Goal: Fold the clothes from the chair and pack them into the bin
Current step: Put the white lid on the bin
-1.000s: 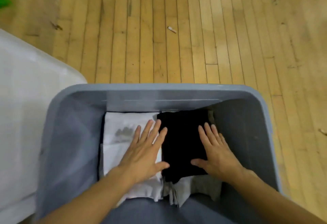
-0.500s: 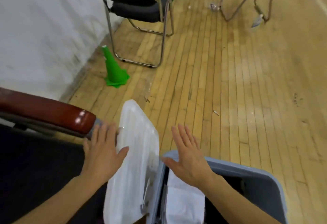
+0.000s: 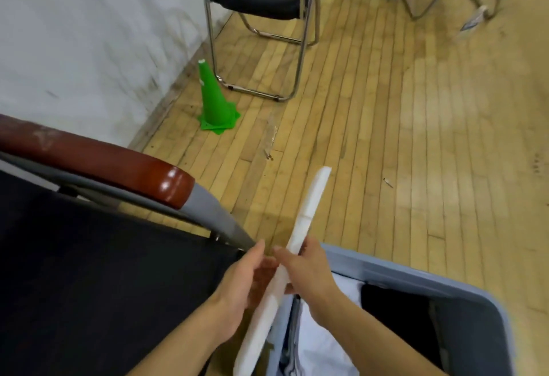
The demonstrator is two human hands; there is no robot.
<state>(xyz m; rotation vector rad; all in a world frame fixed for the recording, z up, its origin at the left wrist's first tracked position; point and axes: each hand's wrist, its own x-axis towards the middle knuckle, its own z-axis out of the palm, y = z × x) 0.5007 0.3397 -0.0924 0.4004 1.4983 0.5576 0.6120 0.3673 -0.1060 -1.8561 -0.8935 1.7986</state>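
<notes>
Both hands clamp the white bin lid [image 3: 300, 227] edge-on, left hand [image 3: 237, 283] on its left face, right hand [image 3: 309, 271] on its right, its long axis running near-to-far just left of the grey bin [image 3: 445, 292] (folded clothes [image 3: 323, 343] already inside).

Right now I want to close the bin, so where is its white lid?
In the head view the white lid stands on edge at lower centre, gripped by the left hand and right hand, between the chair armrest and the grey bin.
</notes>
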